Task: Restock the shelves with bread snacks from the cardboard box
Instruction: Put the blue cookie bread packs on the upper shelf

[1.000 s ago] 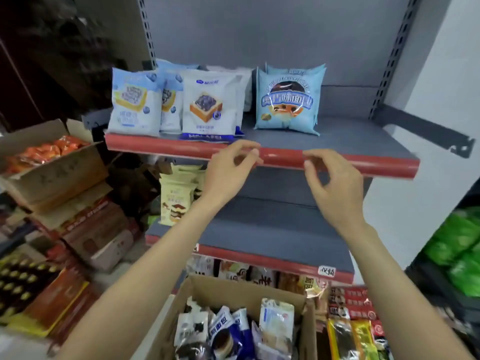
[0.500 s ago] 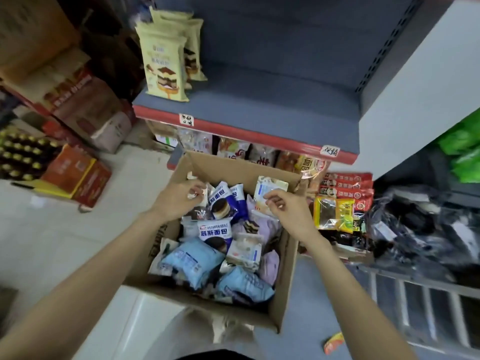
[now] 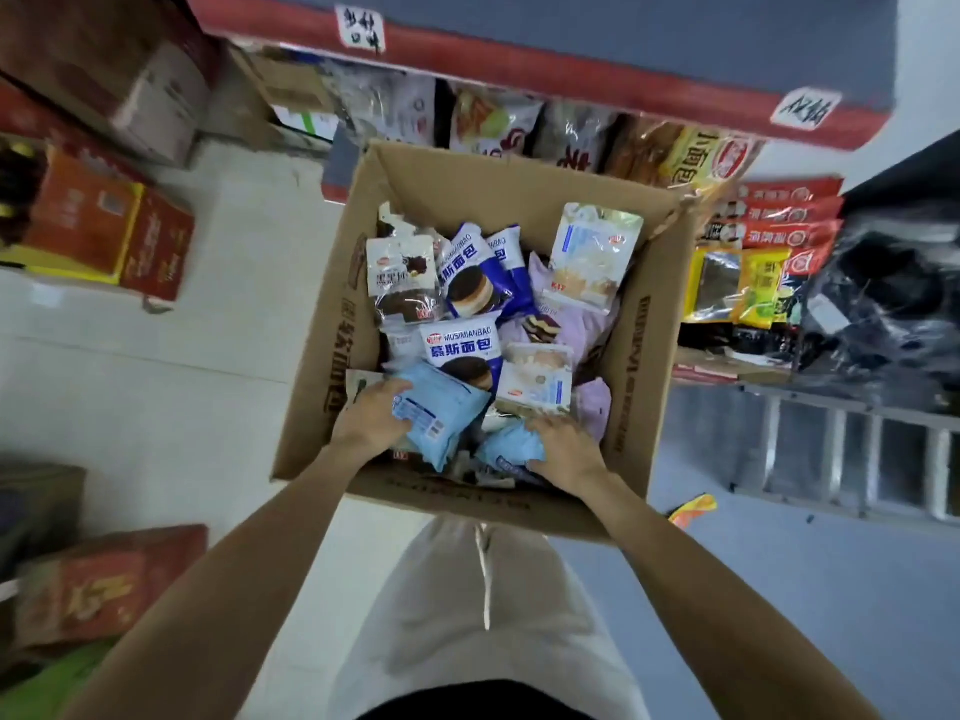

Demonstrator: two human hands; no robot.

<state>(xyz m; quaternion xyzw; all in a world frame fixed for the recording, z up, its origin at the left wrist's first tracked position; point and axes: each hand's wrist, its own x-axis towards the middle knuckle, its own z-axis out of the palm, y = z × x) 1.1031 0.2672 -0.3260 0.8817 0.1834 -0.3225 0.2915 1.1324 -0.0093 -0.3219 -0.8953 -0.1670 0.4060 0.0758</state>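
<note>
An open cardboard box (image 3: 631,356) stands on the floor below me, full of several wrapped bread snacks. My left hand (image 3: 371,415) grips a light blue bread packet (image 3: 441,413) at the box's near left. My right hand (image 3: 563,449) grips a second light blue packet (image 3: 511,449) at the near right, partly buried under other packs. Blue-and-white mousse bread packs (image 3: 460,345) and white packs (image 3: 595,257) lie further back in the box. The red edge of a shelf (image 3: 571,75) runs across the top.
Below that shelf edge a lower shelf holds several snack bags (image 3: 493,122). Red and orange cartons (image 3: 104,226) are stacked on the floor at the left. Yellow and red packets (image 3: 763,252) and a metal ladder (image 3: 857,449) lie at the right. A red carton (image 3: 98,584) sits near left.
My view has dropped from the shelves to the box. Both hands have come down from the shelf edge into the box's near end, and each has closed on a light blue packet.
</note>
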